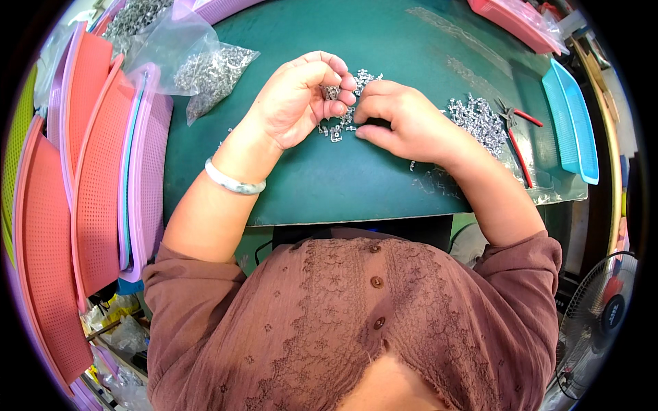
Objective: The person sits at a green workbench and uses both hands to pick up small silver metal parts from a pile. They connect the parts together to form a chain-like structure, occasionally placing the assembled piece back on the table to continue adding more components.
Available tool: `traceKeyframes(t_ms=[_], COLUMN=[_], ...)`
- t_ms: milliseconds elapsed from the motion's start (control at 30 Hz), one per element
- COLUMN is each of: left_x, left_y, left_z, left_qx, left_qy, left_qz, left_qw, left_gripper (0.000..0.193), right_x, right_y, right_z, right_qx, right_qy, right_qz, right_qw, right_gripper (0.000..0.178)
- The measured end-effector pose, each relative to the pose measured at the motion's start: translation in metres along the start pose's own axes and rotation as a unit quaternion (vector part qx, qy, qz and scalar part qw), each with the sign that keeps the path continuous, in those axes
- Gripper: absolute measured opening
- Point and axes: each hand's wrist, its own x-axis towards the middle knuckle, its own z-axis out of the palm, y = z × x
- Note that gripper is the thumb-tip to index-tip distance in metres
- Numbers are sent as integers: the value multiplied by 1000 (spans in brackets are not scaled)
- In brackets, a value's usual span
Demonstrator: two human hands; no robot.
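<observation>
My left hand (pixel 299 101) is turned palm up over the table, its fingers curled around some small silver metal parts (pixel 332 92). Close by on the right, my right hand (pixel 406 122) has its thumb and fingers bent together at the edge of a loose scatter of the same parts (pixel 336 133). What its fingertips grip is too small to make out. More of these parts lie just beyond the hands. A larger pile of silver metal parts (pixel 478 125) sits to the right of my right forearm.
Red-handled pliers (pixel 519 147) lie beside the pile on the green table (pixel 308 185). A blue basket (pixel 572 123) stands at the right edge, a pink one (pixel 510 24) at the back right. Plastic bags of metal parts (pixel 218 77) lie back left, near stacked baskets (pixel 103 178). A fan (pixel 593 322) is lower right.
</observation>
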Motion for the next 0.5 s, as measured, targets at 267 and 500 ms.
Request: traceKeyframes(t_ms=[267, 500], left_x=[-2, -8], left_y=[1, 1], left_z=[3, 12], left_qx=[80, 200], left_qy=[34, 31], left_qz=[-22, -61], left_qw=[996, 978], left_gripper=[9, 12], right_x=[2, 2], right_y=[-2, 0], right_z=[5, -12], right_qx=[-23, 9], right_qy=[38, 152], right_qz=[-4, 17], right_qw=[999, 988], right_gripper=[6, 6])
